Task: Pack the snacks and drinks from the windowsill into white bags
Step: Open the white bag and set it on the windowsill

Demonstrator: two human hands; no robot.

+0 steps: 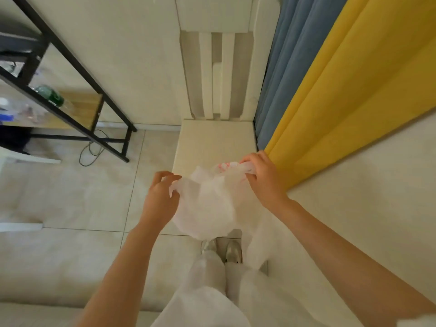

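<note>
Bag: a thin white plastic bag (212, 204) hangs in the air between both hands, above the tiled floor (70, 208) and in front of a pale low ledge (212, 140); a red print shows near its top right corner; its mouth is bunched, and what is inside cannot be told
Left hand: the left hand (159, 199) pinches the bag's left edge; thumb and curled fingers (173, 179) are closed on the plastic
Right hand: the right hand (262, 178) grips the bag's top right corner; fingers bent and pressed together over gathered plastic
Below: white trousers (207, 279) and light shoes (232, 251) stand directly under the bag
Right side: a yellow curtain (354, 90) hangs just beside the right hand; a blue curtain (290, 55) lies next to it
Far wall: a white radiator (217, 74) stands behind the ledge
Left side: a black-framed shelf (70, 74) holds a green bottle (50, 96); a cable (90, 152) loops on the floor by its foot
</note>
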